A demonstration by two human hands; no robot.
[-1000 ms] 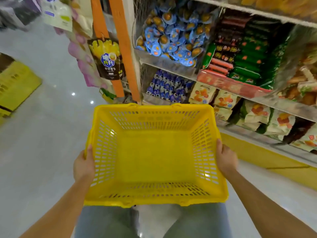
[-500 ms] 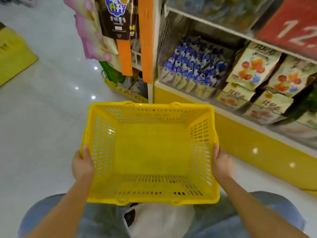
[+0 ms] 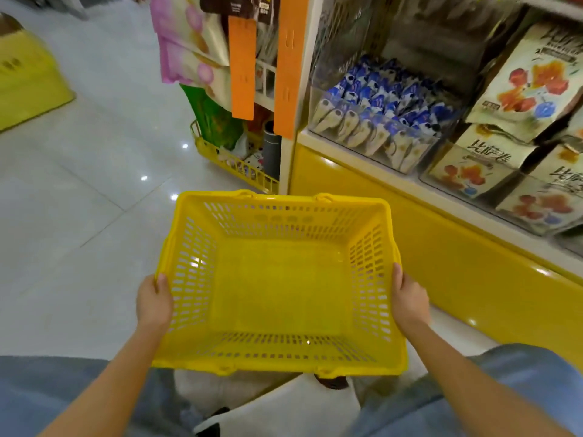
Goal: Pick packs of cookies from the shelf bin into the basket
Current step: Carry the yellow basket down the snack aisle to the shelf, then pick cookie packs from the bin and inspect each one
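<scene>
the yellow basket (image 3: 277,201) is held level above the floor. the left hand (image 3: 154,302) grips the basket's left rim, thumb laid along the top edge. the right hand (image 3: 410,302) grips its right rim the same way. beyond the basket and to its right, the blue packs of cookies (image 3: 381,99) lie heaped in the clear shelf bin (image 3: 410,152), well apart from both hands.

You get bright, even light from overhead: small white glints dot the glossy floor (image 3: 79,200) and the yellow shelf base (image 3: 457,263). Hazy reflections veil the clear bin wall (image 3: 344,52). The basket (image 3: 284,198) is sharp, with soft shadows. The hanging packs (image 3: 189,48) up top are blurred, and the wide lens bends lines near the edges.
</scene>
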